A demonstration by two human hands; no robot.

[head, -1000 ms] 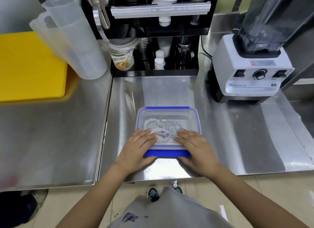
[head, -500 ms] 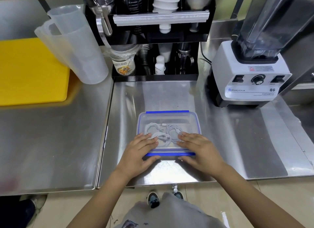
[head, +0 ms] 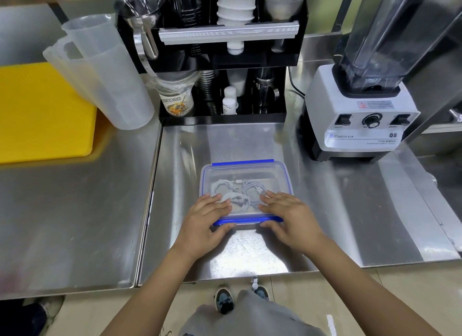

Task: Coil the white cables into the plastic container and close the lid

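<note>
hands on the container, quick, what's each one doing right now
Left hand: fingers on the lid, thumb under the front clip.
Right hand: the same.

On the white-and-black blender base (head: 360, 125) we read "Blantyre" at lower left of its front panel and "Q5" at lower right; the small print under them is too fine. Its red warning sticker's text is illegible. The printed label on the clear plastic cup (head: 176, 103) we cannot read either.
</note>
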